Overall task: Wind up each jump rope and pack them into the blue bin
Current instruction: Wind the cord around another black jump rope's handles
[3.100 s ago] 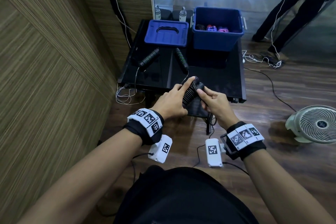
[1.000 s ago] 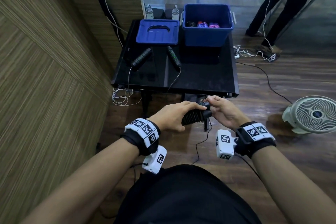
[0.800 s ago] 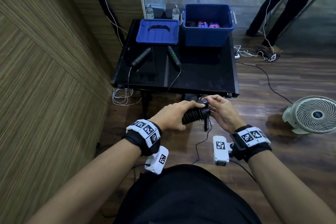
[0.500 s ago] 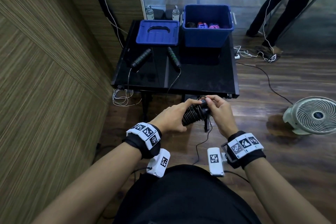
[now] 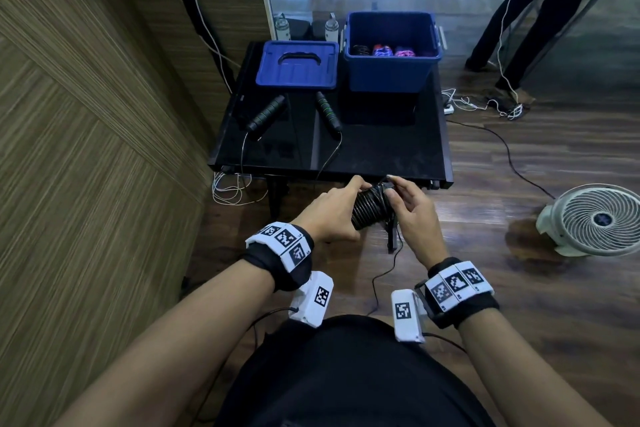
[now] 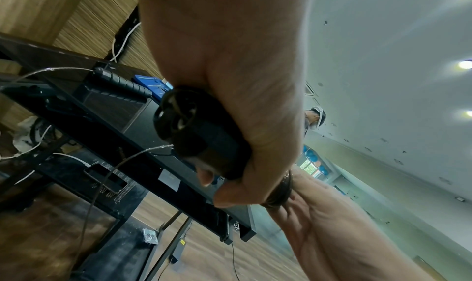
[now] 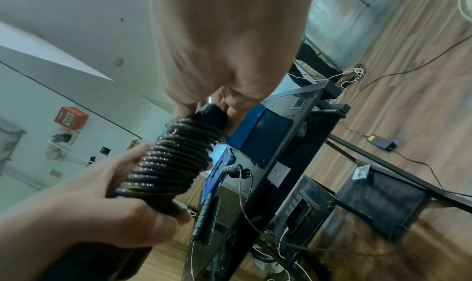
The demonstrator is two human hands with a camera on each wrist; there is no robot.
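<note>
Second jump rope [image 5: 292, 114]: two black handles on the black table [image 5: 388, 149], near the blue lid [image 5: 298, 64], its thin cord trailing over the near edge; placement unchanged.
Left hand [image 5: 332, 213]: fingers curled round the near end of the wound jump rope [image 5: 369, 208], held in front of the table's near edge, as half a second ago.
Right hand [image 5: 410, 210]: fingertips pinching the bundle's far end where the cord finishes; wrist now dropped lower and closer to the body than a second ago.
Blue bin [image 5: 391, 52]: far right of table, open, wound ropes inside.
White fan [image 5: 597, 220]: floor, far right.
</note>
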